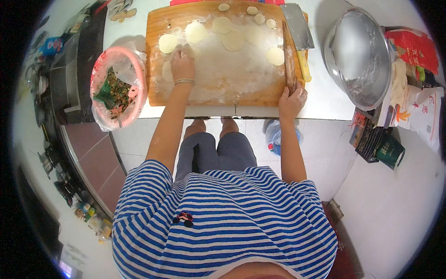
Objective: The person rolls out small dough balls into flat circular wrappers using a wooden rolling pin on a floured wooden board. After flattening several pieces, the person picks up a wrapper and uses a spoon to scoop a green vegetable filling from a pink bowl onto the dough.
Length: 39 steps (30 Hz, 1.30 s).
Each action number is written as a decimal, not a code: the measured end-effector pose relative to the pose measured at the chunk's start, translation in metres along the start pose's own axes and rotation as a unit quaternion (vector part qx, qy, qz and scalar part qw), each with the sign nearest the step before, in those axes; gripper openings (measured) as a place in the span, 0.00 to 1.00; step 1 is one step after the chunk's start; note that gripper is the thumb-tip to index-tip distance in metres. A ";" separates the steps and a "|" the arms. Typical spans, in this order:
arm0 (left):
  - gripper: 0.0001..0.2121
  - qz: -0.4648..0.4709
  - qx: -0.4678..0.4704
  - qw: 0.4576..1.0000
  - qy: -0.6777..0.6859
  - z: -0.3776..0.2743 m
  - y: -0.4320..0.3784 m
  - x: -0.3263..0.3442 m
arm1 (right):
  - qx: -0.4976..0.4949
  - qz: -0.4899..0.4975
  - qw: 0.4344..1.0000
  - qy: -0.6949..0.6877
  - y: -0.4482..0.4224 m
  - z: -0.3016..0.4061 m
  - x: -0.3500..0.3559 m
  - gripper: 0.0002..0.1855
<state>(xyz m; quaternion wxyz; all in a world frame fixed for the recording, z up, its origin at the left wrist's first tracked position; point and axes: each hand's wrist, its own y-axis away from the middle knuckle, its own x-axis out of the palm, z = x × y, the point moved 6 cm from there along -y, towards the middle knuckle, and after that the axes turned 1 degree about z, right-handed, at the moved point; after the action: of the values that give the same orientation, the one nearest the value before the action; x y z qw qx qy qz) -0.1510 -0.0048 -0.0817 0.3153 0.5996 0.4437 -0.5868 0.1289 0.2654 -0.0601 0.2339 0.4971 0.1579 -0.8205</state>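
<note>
Flour covers much of a wooden board (223, 94). My left hand (183, 64) rests over its left part, among flat dough rounds; whether its fingers hold a round cannot be told. One dough round (168, 43) lies just beyond that hand, another (196, 32) farther right. My right hand (293, 99) grips the near end of a wooden rolling pin (289, 59), which points away from me along the board's right side. Beside the pin lies a cleaver (299, 28) with a yellow handle. Several small dough pieces (259, 18) sit near the far edge, and a dough round (275, 56) lies left of the pin.
Left of the board stands a pink basin (141, 69) lined with clear plastic, holding chopped filling and a green scraper-like piece. A large steel bowl (383, 66) stands at the right, with bags (420, 111) beyond it. A plastic bottle (275, 139) is on the floor.
</note>
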 end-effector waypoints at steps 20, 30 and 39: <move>0.15 0.071 -0.354 0.499 0.787 0.104 0.121 -0.134 | -0.317 0.118 0.938 -0.077 0.087 0.228 0.011 0.13; 0.16 0.021 -0.326 0.375 0.867 0.274 0.177 -0.184 | -0.465 0.335 0.815 -0.083 0.246 0.463 0.156 0.13; 0.16 0.094 -0.317 0.369 0.868 0.398 0.172 -0.192 | -0.431 0.309 0.840 0.115 0.294 0.513 0.207 0.13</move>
<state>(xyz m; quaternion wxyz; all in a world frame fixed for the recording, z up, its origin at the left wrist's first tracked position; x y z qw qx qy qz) -0.1482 -0.4635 0.0380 -0.0234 0.6726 0.5675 0.4742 -0.1746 -0.2807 -0.0183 0.6460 0.4603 0.3596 -0.4914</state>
